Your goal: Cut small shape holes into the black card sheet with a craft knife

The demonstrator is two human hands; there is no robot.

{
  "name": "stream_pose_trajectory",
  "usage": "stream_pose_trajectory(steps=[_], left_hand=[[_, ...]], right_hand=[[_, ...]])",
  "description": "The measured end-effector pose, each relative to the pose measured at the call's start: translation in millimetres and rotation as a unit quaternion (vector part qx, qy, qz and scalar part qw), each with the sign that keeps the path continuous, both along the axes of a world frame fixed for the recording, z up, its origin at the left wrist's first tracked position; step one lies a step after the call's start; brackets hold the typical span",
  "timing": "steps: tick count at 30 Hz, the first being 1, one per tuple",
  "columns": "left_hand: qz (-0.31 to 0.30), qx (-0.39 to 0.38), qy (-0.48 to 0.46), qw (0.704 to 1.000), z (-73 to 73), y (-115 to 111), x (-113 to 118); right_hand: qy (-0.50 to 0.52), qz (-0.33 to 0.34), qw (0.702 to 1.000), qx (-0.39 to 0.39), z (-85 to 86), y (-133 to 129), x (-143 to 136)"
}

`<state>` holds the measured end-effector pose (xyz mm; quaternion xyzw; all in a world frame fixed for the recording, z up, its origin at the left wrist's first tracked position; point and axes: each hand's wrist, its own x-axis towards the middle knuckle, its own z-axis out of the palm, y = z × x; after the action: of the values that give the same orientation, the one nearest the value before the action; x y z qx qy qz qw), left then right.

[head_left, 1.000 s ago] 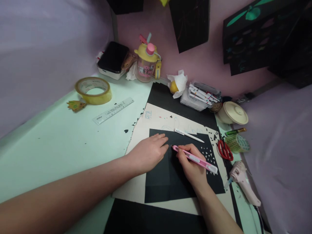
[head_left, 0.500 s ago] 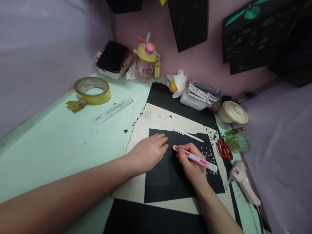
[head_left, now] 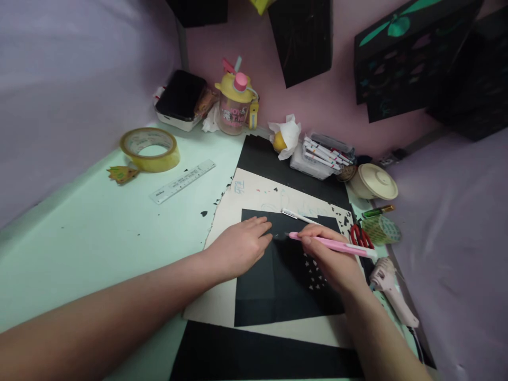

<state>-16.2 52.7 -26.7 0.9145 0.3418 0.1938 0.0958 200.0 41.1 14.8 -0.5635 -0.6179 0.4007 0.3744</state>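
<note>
My left hand (head_left: 240, 247) lies flat with fingers stretched out on the upper left of a black sheet of paper (head_left: 260, 299). A pink craft knife (head_left: 337, 244) is gripped in my right hand (head_left: 335, 262), its tip pointing left, close to my left fingertips. Just left of the tip a small pale mark shows on the sheet. Several small cut-out holes sit in the paper's right part, some of them hidden by my right hand. Beyond the knife lies a white pen (head_left: 292, 214), partly covered by that hand. Under the sheet is a pale board (head_left: 218, 293).
To the left are a clear ruler (head_left: 182, 181) and a roll of yellow tape (head_left: 159, 161). A bottle (head_left: 234, 111), a box of markers (head_left: 317, 159) and a lidded bowl (head_left: 375, 182) stand behind. Red scissors (head_left: 360, 236) and a glue gun (head_left: 392, 293) lie at the right.
My right hand has shifted right with the craft knife, which now lies more level. The pale mark near its tip has come into view. My left hand stays in place on the sheet.
</note>
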Motion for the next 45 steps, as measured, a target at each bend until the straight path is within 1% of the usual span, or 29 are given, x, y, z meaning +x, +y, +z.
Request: stream_pose_trajectory(steps=[2, 5, 9, 13, 27, 38, 45], left_hand=[[0.001, 0.003, 0.001, 1.0, -0.1, 0, 0], [-0.002, 0.0, -0.003, 1.0, -0.5, 0, 0], [0.0, -0.001, 0.0, 1.0, -0.2, 0, -1], [0.004, 0.004, 0.005, 1.0, 0.3, 0, 0], [0.003, 0.009, 0.007, 1.0, 0.0, 0, -1], [0.003, 0.014, 0.002, 1.0, -0.8, 0, -1], [0.004, 0.01, 0.017, 1.0, -0.2, 0, -1]], right_hand=[[-0.007, 0.042, 0.999, -0.02, -0.1, 10, -1], [-0.046, 0.067, 0.996, -0.024, -5.3, 21, -2], [-0.067, 0.083, 0.994, -0.029, -13.2, 24, 2], [-0.07, 0.093, 0.993, -0.029, -15.8, 25, 6], [-0.115, 0.088, 0.989, -0.041, -11.2, 24, 1], [-0.114, 0.101, 0.987, -0.051, -9.1, 25, 1], [-0.107, 0.104, 0.987, -0.057, -9.1, 25, 1]])
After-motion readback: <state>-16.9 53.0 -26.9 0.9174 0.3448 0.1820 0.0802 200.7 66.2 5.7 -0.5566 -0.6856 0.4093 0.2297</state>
